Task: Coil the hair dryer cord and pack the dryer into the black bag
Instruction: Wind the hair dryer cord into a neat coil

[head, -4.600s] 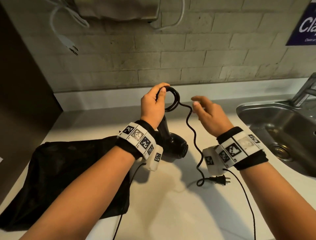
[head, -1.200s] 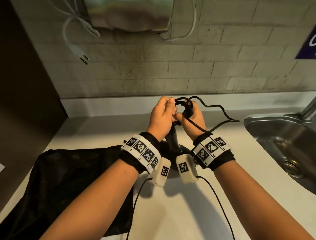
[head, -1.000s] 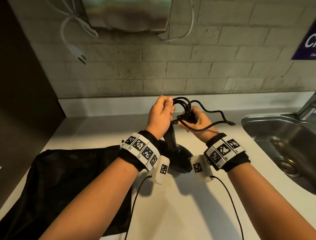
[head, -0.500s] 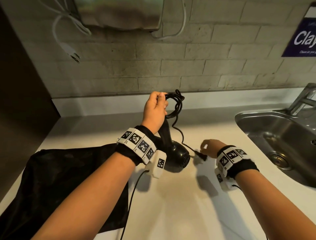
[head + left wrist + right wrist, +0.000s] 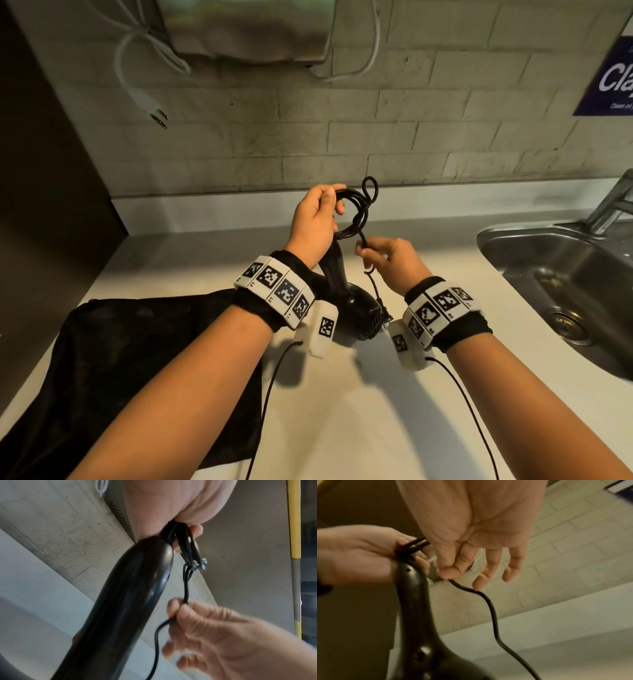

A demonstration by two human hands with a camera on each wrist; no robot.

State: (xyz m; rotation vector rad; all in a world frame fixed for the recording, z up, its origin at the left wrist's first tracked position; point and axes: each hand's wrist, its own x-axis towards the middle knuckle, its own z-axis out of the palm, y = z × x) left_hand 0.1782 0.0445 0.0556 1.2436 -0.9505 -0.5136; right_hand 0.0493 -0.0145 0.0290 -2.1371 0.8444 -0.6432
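The black hair dryer [image 5: 363, 318] stands head-down on the white counter [image 5: 342, 411], handle pointing up. My left hand [image 5: 322, 212] grips the coiled cord [image 5: 358, 212] at the top of the handle; a small loop sticks up above the coil. My right hand [image 5: 364, 248] pinches the cord's tail between thumb and forefinger just under the coil. The loose end hangs down beside the dryer's head. The left wrist view shows the handle [image 5: 128, 601] and the pinching right hand [image 5: 205, 628]. The right wrist view shows the pinched cord [image 5: 493, 615]. The black bag [image 5: 137, 359] lies flat at the left.
A steel sink [image 5: 513, 253] with a faucet [image 5: 613, 205] sits at the right. On the brick wall hang a metal dispenser [image 5: 246, 31], a white cord with plug [image 5: 150, 109] and a blue sign [image 5: 613, 78]. A dark panel [image 5: 41, 205] bounds the left side.
My right hand has risen from beside the dryer's head to just under the coil and now pinches the cord there. The left hand has kept its hold on the coil.
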